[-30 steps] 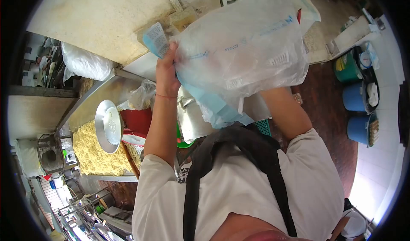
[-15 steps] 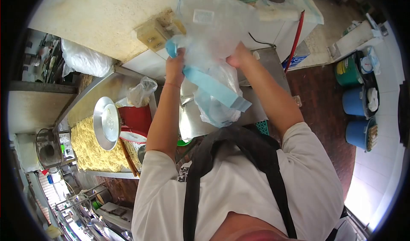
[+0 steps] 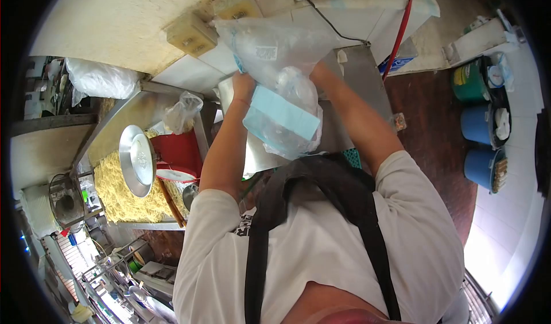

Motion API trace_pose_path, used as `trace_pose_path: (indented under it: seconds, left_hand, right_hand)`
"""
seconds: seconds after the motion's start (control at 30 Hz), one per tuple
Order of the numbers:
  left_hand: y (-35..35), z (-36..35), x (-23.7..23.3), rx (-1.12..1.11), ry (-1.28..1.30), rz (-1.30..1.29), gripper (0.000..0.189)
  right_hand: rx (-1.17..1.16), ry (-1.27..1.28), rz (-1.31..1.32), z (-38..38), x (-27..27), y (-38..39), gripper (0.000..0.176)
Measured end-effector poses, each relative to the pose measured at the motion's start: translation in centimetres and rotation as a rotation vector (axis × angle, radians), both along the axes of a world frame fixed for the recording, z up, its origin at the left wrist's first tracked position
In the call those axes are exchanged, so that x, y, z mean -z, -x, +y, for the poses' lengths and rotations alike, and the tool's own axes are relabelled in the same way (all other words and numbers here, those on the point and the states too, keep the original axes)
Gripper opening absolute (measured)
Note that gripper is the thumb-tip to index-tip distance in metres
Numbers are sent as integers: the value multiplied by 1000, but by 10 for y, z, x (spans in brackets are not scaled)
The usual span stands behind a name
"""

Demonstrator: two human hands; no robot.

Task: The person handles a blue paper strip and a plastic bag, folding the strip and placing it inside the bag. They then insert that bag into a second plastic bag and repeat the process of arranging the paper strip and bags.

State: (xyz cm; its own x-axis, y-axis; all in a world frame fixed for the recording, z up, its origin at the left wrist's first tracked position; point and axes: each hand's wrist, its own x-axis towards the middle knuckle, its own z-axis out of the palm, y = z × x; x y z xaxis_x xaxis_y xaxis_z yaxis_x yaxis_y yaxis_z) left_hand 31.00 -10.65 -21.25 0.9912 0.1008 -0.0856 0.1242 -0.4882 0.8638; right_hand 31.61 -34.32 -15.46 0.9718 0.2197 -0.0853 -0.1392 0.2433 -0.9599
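Observation:
A large translucent plastic bag [image 3: 281, 39] with a small white label is stretched between my two hands. My left hand [image 3: 243, 84] is closed on its left side, next to a bit of blue at the edge. On the other side, my right hand [image 3: 320, 76] grips the bag, its fingertips partly hidden behind the film. Below hangs more crumpled clear plastic, and a broad light-blue strip [image 3: 281, 112] lies slantwise across it. Under the bag is a stainless steel counter [image 3: 359, 85].
To the left, a scale with a round metal pan [image 3: 138, 160] and red body [image 3: 179, 151] stands by a tray of yellow noodles [image 3: 112, 180]. Blue bins [image 3: 477, 166] line the right wall. A red pole [image 3: 399, 37] leans at the counter's far end.
The bag has come down and opened out flatter between my hands. Its light-blue strip has turned to show a wider face, and the view has shifted slightly.

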Motion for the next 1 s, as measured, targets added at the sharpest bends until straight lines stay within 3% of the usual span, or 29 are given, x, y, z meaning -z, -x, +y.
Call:
trace_pose_path:
  seconds: [0.07, 0.43, 0.57, 0.67, 0.77, 0.8, 0.87, 0.93, 1.0]
  left_hand:
    - [10, -17, -30, -56, 7, 92, 29]
    - [11, -14, 25, 1, 172, 256, 25]
    - [15, -12, 44, 20, 289, 340, 24]
    - [21, 6, 53, -13, 229, 330, 23]
    - [33, 28, 13, -189, 170, 218, 22]
    - [39, 29, -10, -223, 241, 143, 21]
    - [54, 11, -59, -167, 511, 7, 22]
    - [54, 4, -70, -52, 785, -116, 28]
    - [42, 1, -47, 117, 444, -138, 27]
  right_hand:
    - [7, 27, -5, -1, 2, 1, 48]
    - [10, 205, 29, -6, 17, -5, 54]
    - [-8, 397, 170, -12, 24, -9, 56]
    - [28, 450, 229, -27, 26, 0, 58]
    - [130, 237, 7, -50, 27, 24, 61]
    - [159, 150, -90, -55, 26, 31, 63]
    - [101, 253, -212, -51, 8, 39, 66]
    - [-8, 360, -317, -43, 4, 41, 67]
    - [-157, 473, -337, -34, -1, 36, 64]
